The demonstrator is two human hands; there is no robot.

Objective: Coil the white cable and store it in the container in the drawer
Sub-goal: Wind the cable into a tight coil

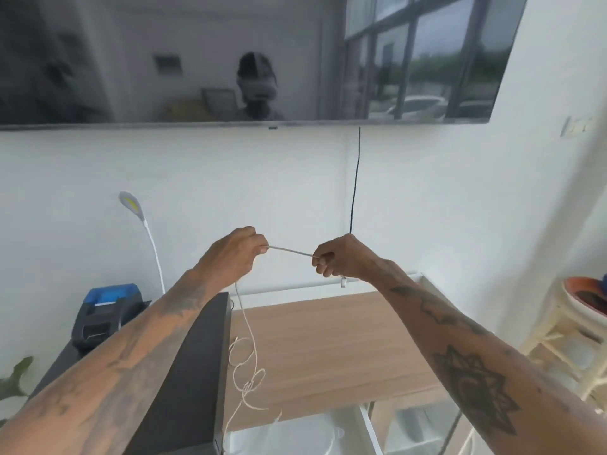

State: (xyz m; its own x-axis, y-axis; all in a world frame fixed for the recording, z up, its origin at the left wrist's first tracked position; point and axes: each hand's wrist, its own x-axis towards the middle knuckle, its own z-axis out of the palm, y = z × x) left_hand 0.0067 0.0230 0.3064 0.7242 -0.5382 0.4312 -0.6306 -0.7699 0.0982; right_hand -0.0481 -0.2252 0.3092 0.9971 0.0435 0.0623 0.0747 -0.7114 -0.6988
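1 head view, facing forward, wall close

A television (230, 57) hangs on the wall above the desk (328, 349). Both hands are raised in front of the wall, the left hand (233, 254) to the left of the right hand (338, 257), with a stretch of cable (290, 251) between them. From the left hand the cable drops in loose loops onto the desk. A receipt printer (105, 316) stands at the far left, a gooseneck lamp (144, 231) behind it. A wicker stand (558, 343) is at the right.
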